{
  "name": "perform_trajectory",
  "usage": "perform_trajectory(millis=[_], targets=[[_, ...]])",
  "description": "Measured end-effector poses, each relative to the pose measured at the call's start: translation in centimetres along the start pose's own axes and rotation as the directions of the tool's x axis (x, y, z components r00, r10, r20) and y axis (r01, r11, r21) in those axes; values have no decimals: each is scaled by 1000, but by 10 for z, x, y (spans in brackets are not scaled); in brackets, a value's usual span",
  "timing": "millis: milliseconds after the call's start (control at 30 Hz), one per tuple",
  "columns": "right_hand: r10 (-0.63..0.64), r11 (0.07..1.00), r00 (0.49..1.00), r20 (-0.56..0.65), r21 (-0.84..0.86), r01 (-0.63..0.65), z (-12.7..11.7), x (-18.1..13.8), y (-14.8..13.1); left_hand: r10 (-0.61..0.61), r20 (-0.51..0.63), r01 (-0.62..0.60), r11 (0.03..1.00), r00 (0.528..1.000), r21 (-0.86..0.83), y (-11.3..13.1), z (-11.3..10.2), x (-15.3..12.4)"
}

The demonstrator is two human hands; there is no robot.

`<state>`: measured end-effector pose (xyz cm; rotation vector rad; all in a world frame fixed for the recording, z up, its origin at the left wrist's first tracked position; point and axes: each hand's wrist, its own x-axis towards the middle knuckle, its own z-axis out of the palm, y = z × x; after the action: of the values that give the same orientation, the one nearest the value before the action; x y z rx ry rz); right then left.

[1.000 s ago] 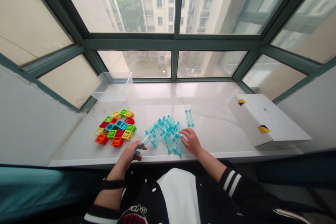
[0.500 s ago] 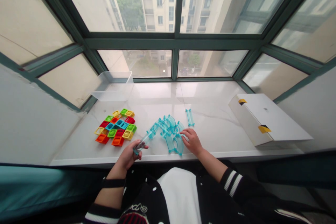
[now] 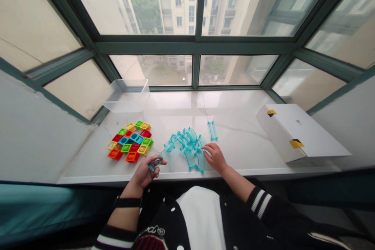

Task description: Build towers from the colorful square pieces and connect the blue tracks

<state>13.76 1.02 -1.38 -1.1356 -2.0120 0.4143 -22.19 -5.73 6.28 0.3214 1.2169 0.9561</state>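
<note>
Translucent turquoise plastic pieces, some straight and some curved, lie in a loose pile (image 3: pixel 188 143) between a person's two bare hands on a pale, veined windowsill (image 3: pixel 240 125). The left hand (image 3: pixel 150 169), at the sill's front edge, is partly closed around one straight clear piece (image 3: pixel 161 158), thumb on the near side and fingertips showing past it; the strip slants up and away from the palm, its far end reaching the near left side of the pile, though whether the two are joined cannot be told. The right hand (image 3: pixel 215 157) is half open over the pile's right edge, its fingers loosely bent and the fingertips at the outermost curved pieces; it has hold of nothing that can be made out, and whether it touches them is unclear. Just beyond the right hand, apart from the pile, lies a single straight turquoise piece (image 3: pixel 213 131). To the left of the left hand and farther out sits a cluster of red, orange, yellow, green and blue blocks (image 3: pixel 134 147), with a clear plastic bin (image 3: pixel 131 105) behind it, near the window frame (image 3: pixel 146 48). Well to the right of the right hand rests a white box (image 3: pixel 310 133) with yellow-and-black tabs (image 3: pixel 297 143).
</note>
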Motion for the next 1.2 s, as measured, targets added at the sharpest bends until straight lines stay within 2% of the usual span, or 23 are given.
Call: perform_trajectory(millis=[367,533,633,767,933,1033,1200], targets=[[-1,1000,1000,-6,3,1,0,0,-1,-4,88,7,1000,996,-30,-2,-1,0],[-27,998,1000,15,61,26,0,25,-15,-26,95,27,1000,995,-3,-5,-1,2],[-101,993,989,105,64,95,7,54,-31,-23,97,20,999,995,26,-8,0,3],[-178,979,947,268,-50,198,29,89,-54,-23,109,14,996,994,83,-12,3,1],[-170,958,904,392,-149,245,51,105,-73,-2,169,-18,993,986,119,-17,-5,-4],[-137,965,907,399,-151,212,51,104,-77,32,181,-51,994,983,97,-14,-20,-8],[-90,991,924,372,-59,121,44,97,-79,242,26,-242,970,970,22,-3,-35,-15]])
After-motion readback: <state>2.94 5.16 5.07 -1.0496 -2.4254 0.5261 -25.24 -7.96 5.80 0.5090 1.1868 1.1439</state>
